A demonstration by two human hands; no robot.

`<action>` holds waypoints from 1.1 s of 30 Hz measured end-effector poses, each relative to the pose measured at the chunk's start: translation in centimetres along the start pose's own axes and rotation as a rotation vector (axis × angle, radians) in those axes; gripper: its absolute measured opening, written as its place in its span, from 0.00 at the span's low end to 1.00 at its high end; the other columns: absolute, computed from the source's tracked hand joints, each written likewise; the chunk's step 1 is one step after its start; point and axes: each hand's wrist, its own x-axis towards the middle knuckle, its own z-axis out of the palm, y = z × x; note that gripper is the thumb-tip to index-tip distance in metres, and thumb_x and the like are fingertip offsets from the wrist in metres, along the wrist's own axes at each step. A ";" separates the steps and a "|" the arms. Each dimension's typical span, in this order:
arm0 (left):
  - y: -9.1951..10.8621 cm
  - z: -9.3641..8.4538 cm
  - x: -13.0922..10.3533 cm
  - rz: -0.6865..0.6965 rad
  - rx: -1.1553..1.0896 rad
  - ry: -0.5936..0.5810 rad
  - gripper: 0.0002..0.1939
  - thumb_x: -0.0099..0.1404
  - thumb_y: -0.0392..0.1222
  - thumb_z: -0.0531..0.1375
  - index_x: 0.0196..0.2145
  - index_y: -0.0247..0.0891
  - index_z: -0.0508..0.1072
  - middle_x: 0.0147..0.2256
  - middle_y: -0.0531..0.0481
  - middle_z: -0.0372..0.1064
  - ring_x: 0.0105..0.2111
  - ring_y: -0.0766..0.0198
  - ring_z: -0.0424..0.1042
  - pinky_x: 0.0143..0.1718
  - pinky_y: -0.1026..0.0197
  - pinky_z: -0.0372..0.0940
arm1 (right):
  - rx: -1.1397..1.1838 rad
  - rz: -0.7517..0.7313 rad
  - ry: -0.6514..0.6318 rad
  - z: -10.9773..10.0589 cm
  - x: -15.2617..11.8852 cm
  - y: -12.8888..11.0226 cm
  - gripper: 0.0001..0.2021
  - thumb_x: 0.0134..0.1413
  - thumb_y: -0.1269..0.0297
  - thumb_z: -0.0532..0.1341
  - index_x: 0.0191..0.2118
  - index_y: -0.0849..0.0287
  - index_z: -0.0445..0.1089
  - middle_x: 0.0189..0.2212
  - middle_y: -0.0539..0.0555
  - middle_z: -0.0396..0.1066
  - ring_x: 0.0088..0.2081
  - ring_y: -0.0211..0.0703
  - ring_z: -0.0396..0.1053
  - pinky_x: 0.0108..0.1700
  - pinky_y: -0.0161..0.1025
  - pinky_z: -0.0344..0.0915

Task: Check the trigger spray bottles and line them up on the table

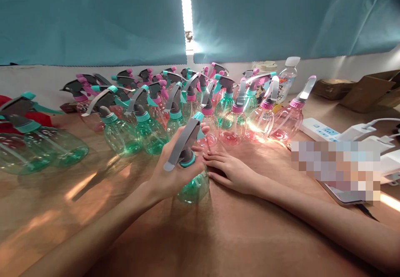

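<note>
A green spray bottle (194,190) with a grey and teal trigger head stands upright on the brown table in front of me. My left hand (170,170) is wrapped around its neck, just under the trigger head, and hides part of the body. My right hand (229,170) rests low on the table at the bottle's right side, fingers stretched toward it. Whether those fingertips touch the bottle, I cannot tell. Right behind stand more spray bottles, among them a green one (151,137) and a pink one (233,127).
Several spray bottles fill the back, with two overlapping green ones (67,149) at far left. A drink bottle (286,79) stands behind them. At right are a power strip (318,129) with white plugs, a phone-like device (339,193), partly blurred out, and a cardboard box (368,91).
</note>
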 end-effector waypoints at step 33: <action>0.6 -0.4 -0.3 -0.086 0.002 0.018 0.19 0.56 0.37 0.55 0.46 0.43 0.62 0.40 0.51 0.71 0.23 0.68 0.68 0.26 0.62 0.67 | 0.043 0.021 0.002 0.1 0.0 -0.1 0.19 0.65 0.60 0.55 0.58 0.58 0.66 0.55 0.60 0.69 0.59 0.52 0.64 0.60 0.53 0.62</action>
